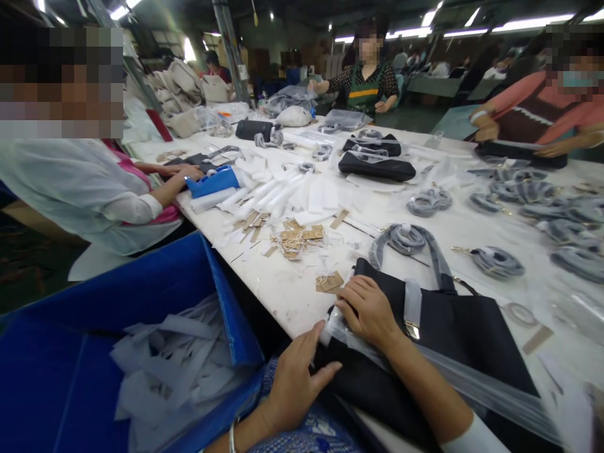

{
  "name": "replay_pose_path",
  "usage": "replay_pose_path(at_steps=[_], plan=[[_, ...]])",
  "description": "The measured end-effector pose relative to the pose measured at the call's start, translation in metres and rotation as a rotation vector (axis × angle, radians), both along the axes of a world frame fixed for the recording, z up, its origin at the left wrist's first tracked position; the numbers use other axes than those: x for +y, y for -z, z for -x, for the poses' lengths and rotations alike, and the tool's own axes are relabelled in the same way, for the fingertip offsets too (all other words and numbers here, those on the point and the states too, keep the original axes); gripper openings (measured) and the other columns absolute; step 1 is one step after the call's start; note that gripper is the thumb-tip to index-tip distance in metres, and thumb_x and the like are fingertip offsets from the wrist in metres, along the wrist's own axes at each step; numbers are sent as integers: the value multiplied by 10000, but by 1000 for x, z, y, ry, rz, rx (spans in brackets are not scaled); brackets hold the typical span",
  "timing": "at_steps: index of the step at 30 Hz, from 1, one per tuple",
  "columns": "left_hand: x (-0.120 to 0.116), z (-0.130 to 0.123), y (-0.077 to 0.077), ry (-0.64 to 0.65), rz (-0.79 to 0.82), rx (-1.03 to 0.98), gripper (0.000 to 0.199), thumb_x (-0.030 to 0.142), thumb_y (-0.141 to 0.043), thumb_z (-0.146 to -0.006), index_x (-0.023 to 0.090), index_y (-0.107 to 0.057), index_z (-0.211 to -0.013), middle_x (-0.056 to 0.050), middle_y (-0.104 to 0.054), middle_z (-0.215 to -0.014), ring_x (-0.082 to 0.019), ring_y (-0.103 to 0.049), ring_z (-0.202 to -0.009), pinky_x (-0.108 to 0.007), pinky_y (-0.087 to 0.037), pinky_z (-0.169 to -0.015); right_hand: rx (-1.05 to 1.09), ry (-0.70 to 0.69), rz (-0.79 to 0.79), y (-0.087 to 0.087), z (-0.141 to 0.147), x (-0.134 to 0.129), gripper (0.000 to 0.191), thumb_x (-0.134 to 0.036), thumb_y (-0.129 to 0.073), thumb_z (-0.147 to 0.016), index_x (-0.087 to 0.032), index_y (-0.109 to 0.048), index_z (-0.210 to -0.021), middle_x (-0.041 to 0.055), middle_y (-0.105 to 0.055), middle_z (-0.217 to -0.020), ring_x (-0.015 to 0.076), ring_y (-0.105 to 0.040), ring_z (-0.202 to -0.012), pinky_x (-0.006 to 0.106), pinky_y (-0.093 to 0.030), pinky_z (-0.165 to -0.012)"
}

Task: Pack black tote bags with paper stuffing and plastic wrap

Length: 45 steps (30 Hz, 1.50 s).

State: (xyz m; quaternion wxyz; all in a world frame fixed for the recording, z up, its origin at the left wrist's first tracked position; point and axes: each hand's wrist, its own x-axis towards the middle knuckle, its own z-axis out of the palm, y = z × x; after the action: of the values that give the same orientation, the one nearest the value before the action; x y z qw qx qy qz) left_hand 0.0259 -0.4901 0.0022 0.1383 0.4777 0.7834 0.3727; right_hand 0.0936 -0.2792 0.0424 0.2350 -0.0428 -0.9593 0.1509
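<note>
A black handbag [465,321] lies at the table's near edge, its grey-wrapped handle [438,251] pointing away from me. Clear plastic film [476,371] runs across it, bunched near its left end. There my right hand [368,311] has its fingers curled over the bunched film, close to a brown tag [329,282] with white string. My left hand [299,371] rests at the near-left edge of the black material, fingers stretched and thumb apart, holding nothing. A strip of clear wrap and a metal clasp [412,329] sit on the bag's front.
A blue bin [221,296] with white paper scraps stands at my left. Brown tags [297,239] and wrapped strap coils [497,261] lie on the white table [274,286]. More black bags [377,167] lie farther back. Co-workers stand left, across and right.
</note>
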Motion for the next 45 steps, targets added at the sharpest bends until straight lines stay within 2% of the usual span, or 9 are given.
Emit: replay_pose_path(at_steps=[9, 13, 16, 20, 23, 30, 36, 41, 45], plan=[[-1, -11, -13, -8, 57, 18, 357, 417, -583, -904, 210, -648, -1187, -73, -722, -1008, -221, -680, -894, -357, -570, -843, 159, 78, -28, 1, -3, 2, 306, -282, -497, -961, -181, -615, -698, 45, -623, -657, 184, -547, -694, 365, -411, -825], [0, -15, -8, -28, 36, -96, 368, 362, -545, -922, 183, -622, -1234, -86, -698, -1128, -215, -664, -1008, -341, -535, -927, 276, 48, 100, 8, 0, 5, 198, -271, -510, -966, -183, -657, -866, 63, -691, -834, 206, -601, -853, 371, -453, -892], [5, -9, -17, -43, 28, -148, 351, 385, -477, -956, 186, -636, -1197, -87, -687, -1122, -221, -635, -1047, -365, -506, -961, 404, 109, 212, 10, -3, 9, 177, -238, -498, -972, -197, -654, -1043, 69, -702, -1015, 210, -610, -1006, 394, -447, -987], [26, 11, -36, -116, -38, -234, 373, 431, -421, -977, 184, -639, -1153, -88, -674, -1150, -215, -647, -1004, -351, -531, -887, 512, 285, 262, 8, -10, 15, 233, -238, -457, -985, -226, -646, -1121, 59, -695, -1106, 219, -607, -1087, 447, -398, -1065], [55, 21, -41, -93, -107, -283, 453, 436, -425, -973, 162, -566, -1304, -103, -618, -1291, -233, -591, -1175, -381, -473, -1019, 495, 420, 219, 13, -11, 23, 293, -276, -406, -1001, -223, -617, -1198, 70, -664, -1213, 238, -568, -1177, 489, -354, -1092], [95, 9, -21, 54, -76, -352, 548, 458, -418, -975, 184, -433, -1449, -55, -417, -1491, -226, -334, -1416, -407, -230, -1209, 189, 599, 140, 37, 0, 36, 432, -368, -338, -1017, -175, -523, -1356, 115, -489, -1445, 306, -396, -1357, 563, -302, -1097], [82, 22, -12, 126, -84, -430, 570, 500, -393, -979, 171, -441, -1442, -78, -357, -1530, -229, -271, -1444, -417, -191, -1218, -93, 367, 59, 30, 0, 23, 389, -335, -343, -1013, -239, -622, -1268, 69, -547, -1399, 300, -431, -1331, 584, -278, -1097], [43, 35, -10, -191, -147, -420, 477, 484, -483, -945, 162, -590, -1280, -128, -598, -1315, -254, -570, -1213, -423, -464, -1049, -110, 341, 87, 31, -5, 25, 382, -363, -350, -1018, -271, -638, -1251, 67, -546, -1399, 301, -442, -1323, 598, -286, -1084], [20, 27, -8, -96, -50, -320, 313, 404, -552, -918, 187, -693, -1095, -97, -675, -1165, -235, -627, -1107, -368, -522, -963, 0, 255, 101, 28, -5, 24, 318, -333, -410, -1008, -295, -689, -1156, 30, -599, -1342, 279, -438, -1328, 591, -234, -1116]])
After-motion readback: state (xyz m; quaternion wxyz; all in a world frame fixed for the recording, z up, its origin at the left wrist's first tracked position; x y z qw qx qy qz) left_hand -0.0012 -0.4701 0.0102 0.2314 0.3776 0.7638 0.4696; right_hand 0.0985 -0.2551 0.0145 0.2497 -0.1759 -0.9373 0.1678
